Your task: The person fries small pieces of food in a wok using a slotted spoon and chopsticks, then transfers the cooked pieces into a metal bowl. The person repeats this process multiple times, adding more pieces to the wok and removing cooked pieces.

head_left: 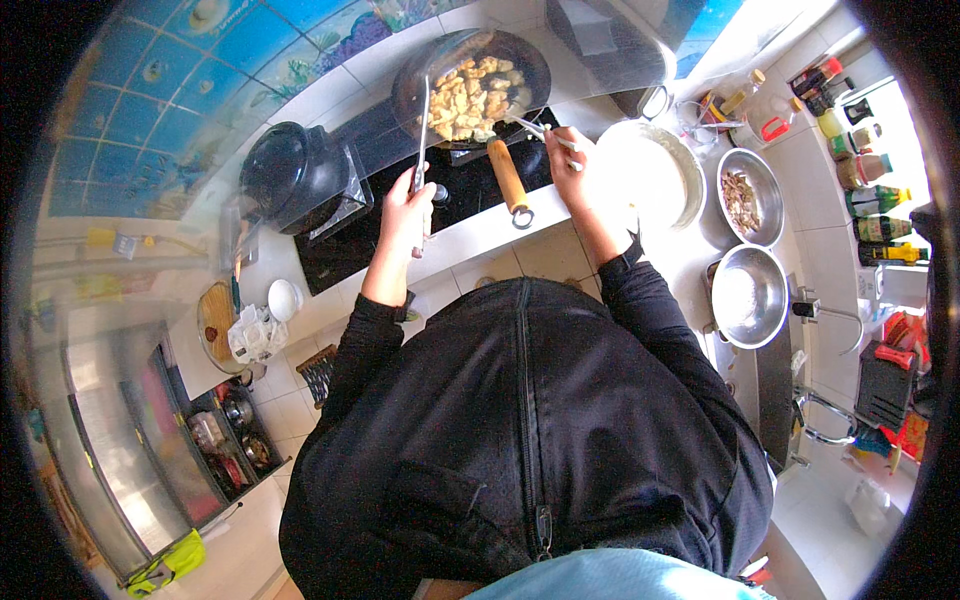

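A wok with a wooden handle sits on the black glass cooktop. Golden-brown fried pieces of food lie in it. My left hand grips a long metal utensil whose far end is over the wok's left side; the shape of that end is unclear. My right hand holds pale chopsticks, their tips at the food near the wok's right rim. The wok's handle points towards me between my hands, touched by neither.
A dark lidded pot stands left of the wok. A large, overexposed round basin is close by my right forearm. Further right are a steel bowl of brownish pieces, another steel bowl, a faucet and several bottles.
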A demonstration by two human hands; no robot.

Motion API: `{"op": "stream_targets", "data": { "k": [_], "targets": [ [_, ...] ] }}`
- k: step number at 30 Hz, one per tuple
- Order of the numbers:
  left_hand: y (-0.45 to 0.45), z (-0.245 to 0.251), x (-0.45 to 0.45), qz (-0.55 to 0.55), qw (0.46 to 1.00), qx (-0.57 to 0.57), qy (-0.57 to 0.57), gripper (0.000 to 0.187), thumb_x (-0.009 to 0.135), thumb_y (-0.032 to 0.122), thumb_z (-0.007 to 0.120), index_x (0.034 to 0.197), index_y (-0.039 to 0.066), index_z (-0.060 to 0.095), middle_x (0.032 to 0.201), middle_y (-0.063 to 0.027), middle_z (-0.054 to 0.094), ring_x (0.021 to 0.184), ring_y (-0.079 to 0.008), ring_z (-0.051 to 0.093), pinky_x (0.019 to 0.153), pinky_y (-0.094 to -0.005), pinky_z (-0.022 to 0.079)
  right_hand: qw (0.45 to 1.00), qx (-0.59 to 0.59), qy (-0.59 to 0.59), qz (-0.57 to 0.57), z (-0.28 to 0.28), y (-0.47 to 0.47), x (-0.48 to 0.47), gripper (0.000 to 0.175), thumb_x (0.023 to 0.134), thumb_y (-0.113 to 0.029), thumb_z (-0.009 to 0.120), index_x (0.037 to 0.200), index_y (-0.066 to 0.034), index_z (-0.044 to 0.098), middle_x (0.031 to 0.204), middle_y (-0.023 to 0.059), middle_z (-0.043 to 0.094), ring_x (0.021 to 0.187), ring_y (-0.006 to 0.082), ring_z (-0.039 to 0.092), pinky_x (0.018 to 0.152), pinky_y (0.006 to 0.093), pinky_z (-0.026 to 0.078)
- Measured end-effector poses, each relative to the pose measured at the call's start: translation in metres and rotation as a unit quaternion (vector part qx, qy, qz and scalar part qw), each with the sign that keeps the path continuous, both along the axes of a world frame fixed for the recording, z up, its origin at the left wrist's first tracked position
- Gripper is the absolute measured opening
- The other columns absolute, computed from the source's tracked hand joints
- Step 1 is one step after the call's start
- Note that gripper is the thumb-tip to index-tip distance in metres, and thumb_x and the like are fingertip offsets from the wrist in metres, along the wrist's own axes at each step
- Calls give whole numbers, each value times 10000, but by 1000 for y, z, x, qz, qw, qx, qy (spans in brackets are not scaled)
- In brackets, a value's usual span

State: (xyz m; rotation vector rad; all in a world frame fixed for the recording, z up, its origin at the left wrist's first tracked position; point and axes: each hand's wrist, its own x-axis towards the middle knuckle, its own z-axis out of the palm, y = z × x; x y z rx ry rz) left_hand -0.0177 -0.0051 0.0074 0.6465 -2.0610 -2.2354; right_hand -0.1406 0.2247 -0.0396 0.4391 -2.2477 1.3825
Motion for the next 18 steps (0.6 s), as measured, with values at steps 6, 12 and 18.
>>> {"op": "stream_targets", "data": {
  "k": [6, 12, 18],
  "targets": [
    [2, 17, 8, -32, 998, 45, -14, 367, 895, 85, 534, 1250, 25, 465, 532, 25, 414, 352, -69, 370, 312, -234, 300, 999, -18, -47, -12, -10, -2, -8, 143, 846, -158, 628, 761, -56, 574, 677, 155, 596, 634, 331, 602, 569, 388, 463],
    [-4, 19, 17, -50, 992, 102, -59, 317, 907, 97, 508, 1218, 32, 495, 519, 27, 414, 342, -75, 368, 318, -229, 297, 995, -50, -84, 0, -12, 2, -10, 175, 871, -186, 615, 771, -50, 567, 621, 149, 559, 576, 327, 568, 547, 376, 437],
    [-4, 7, 14, -31, 994, 93, -55, 325, 906, 113, 518, 1218, 30, 483, 516, 10, 431, 343, -85, 391, 321, -235, 306, 998, -16, -67, -10, -15, -2, -12, 196, 876, -214, 611, 783, -50, 559, 672, 159, 580, 634, 331, 592, 574, 386, 452]
  ]
}}
